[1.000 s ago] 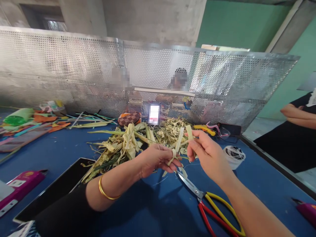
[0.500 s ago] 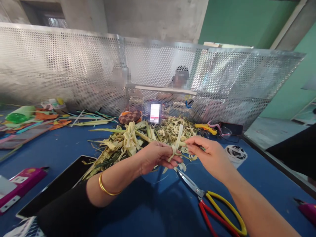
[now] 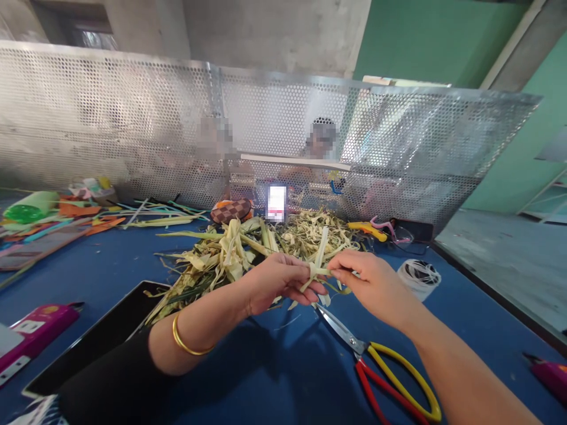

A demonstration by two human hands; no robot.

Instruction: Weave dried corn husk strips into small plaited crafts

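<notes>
My left hand (image 3: 280,280) is closed on a small crossed piece of pale corn husk strips (image 3: 315,271), pinched between thumb and fingers. One strip sticks up from it and others hang below. My right hand (image 3: 371,285) pinches the end of a strip that runs sideways out of the crossing. Just below the hands lie scissors (image 3: 352,341) with one red and one yellow handle, blades pointing towards my left fingers. Behind the hands spreads a heap of dried corn husks (image 3: 228,255).
A black tray (image 3: 100,336) and a magenta power strip (image 3: 38,333) lie at left. White cord roll (image 3: 420,278), yellow-handled tool (image 3: 368,229) and dark phone (image 3: 414,230) are at right. A lit phone (image 3: 277,202) stands before the perforated metal screen (image 3: 283,106); people sit behind it.
My right hand has moved slightly left, closer to my left hand, and the sideways strip now lies across the crossing. My left hand stays nearly in place.
</notes>
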